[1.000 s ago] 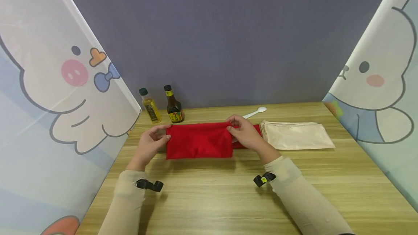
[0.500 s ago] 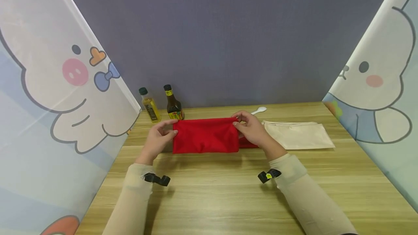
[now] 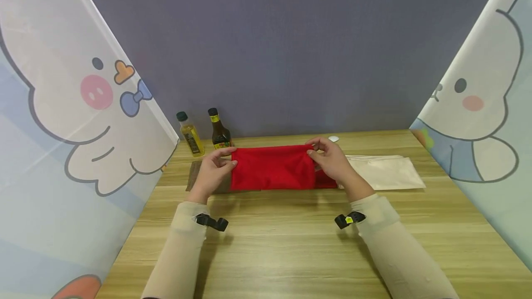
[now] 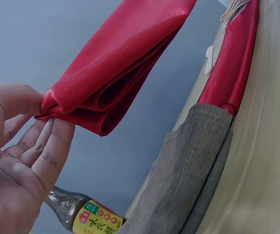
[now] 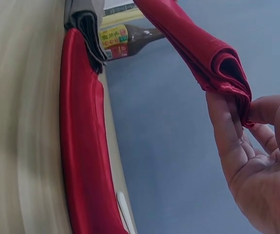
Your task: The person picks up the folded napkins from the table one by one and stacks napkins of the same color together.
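Observation:
A folded red cloth (image 3: 272, 168) hangs between my two hands, held up above the table by its top corners. My left hand (image 3: 211, 173) pinches the left corner between thumb and fingers; my right hand (image 3: 332, 163) pinches the right one. In the wrist views the folded layers of the red cloth (image 4: 115, 63) show, and it is raised off the table. Below it lies a second folded red cloth (image 5: 84, 146), next to a folded grey-brown cloth (image 4: 178, 165). The raised cloth covers much of both in the head view.
A folded cream cloth (image 3: 386, 173) lies to the right. At the back left stand a bottle of yellow oil (image 3: 190, 135) and a dark sauce bottle (image 3: 220, 130). A white spoon (image 3: 334, 139) lies behind my right hand. A grey panel (image 3: 266, 50) closes off the back.
Both hands have moved right and slightly away with the red cloth between them. The grey-brown cloth has come into view at the left, and less of the spoon shows.

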`<state>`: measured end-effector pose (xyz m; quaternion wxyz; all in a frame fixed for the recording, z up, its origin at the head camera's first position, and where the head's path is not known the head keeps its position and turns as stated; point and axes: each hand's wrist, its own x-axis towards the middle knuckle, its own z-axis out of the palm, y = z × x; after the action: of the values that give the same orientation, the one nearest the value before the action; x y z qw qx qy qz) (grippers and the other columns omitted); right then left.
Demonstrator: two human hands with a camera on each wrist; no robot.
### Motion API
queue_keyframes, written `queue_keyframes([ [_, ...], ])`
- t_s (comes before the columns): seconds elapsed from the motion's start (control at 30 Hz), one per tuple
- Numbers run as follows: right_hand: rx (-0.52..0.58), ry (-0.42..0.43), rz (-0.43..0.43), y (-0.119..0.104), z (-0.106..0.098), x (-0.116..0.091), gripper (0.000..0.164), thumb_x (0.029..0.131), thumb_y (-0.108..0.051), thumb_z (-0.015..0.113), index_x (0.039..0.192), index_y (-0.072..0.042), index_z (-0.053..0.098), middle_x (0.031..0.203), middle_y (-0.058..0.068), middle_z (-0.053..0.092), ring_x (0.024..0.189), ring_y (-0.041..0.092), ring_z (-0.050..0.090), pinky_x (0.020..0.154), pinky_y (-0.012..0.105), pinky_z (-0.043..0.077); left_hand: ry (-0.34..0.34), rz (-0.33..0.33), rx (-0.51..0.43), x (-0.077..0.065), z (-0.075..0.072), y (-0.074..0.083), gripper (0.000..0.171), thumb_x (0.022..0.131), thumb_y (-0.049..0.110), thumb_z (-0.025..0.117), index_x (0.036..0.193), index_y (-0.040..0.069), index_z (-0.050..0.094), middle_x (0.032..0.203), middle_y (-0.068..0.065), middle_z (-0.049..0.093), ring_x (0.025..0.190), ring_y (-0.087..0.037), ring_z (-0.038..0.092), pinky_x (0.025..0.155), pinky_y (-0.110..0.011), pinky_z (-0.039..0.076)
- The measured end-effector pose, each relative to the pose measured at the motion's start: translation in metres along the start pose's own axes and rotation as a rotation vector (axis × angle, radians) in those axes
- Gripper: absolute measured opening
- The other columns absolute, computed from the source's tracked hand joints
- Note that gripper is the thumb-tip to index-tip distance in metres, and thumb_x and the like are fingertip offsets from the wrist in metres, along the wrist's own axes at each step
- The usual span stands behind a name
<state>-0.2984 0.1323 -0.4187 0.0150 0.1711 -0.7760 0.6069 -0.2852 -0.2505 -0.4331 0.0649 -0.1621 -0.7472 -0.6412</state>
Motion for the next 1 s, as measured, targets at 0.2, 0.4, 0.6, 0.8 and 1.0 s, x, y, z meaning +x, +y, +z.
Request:
queue_keyframes([
  [0.2,-0.013,0.025,0.017,0.004,-0.011,0.003,0.029,0.106,-0.009,0.063,0.134,-0.002,0.061,0.105,0.014,0.059,0.07,0.016,0.068,0.063,0.042,0.062,-0.012,-0.014,-0.056,0.01,0.012,-0.003,0.042,0.098,-0.001,0.07,0.14,-0.001,0.063,0.14,-0.02,0.056,0.095,-0.015,0.072,0.083,-0.024,0.058],
  [0.4,-0.028,0.054,0.041,0.005,-0.021,0.003,0.029,0.106,-0.01,0.063,0.134,-0.002,0.061,0.106,0.015,0.058,0.068,0.014,0.067,0.064,0.046,0.062,-0.011,-0.007,-0.056,0.019,0.024,-0.002,0.042,0.099,-0.001,0.069,0.14,0.0,0.063,0.138,-0.021,0.058,0.09,-0.015,0.072,0.078,-0.023,0.057],
  [0.6,-0.022,0.076,0.061,0.005,-0.028,0.002,0.032,0.106,-0.011,0.062,0.137,-0.001,0.06,0.111,0.016,0.059,0.067,0.012,0.065,0.063,0.044,0.062,-0.017,-0.035,-0.06,0.025,0.034,-0.003,0.044,0.1,0.0,0.068,0.143,0.001,0.061,0.147,-0.017,0.055,0.093,-0.014,0.072,0.077,-0.025,0.058],
  [0.8,-0.015,0.102,0.082,0.008,-0.033,0.003,0.034,0.106,-0.011,0.062,0.138,0.0,0.059,0.112,0.018,0.059,0.065,0.015,0.063,0.06,0.038,0.061,-0.029,-0.051,-0.064,0.029,0.042,-0.007,0.046,0.1,-0.001,0.066,0.145,0.002,0.059,0.142,-0.02,0.057,0.09,-0.015,0.07,0.074,-0.028,0.058],
  [1.0,-0.017,0.103,0.101,0.011,-0.037,0.002,0.037,0.107,-0.012,0.06,0.141,0.0,0.057,0.113,0.018,0.06,0.071,0.019,0.067,0.063,0.04,0.061,-0.013,-0.036,-0.065,0.032,0.05,-0.009,0.047,0.096,-0.006,0.065,0.142,0.003,0.062,0.136,-0.019,0.061,0.085,-0.013,0.07,0.069,-0.027,0.058],
])
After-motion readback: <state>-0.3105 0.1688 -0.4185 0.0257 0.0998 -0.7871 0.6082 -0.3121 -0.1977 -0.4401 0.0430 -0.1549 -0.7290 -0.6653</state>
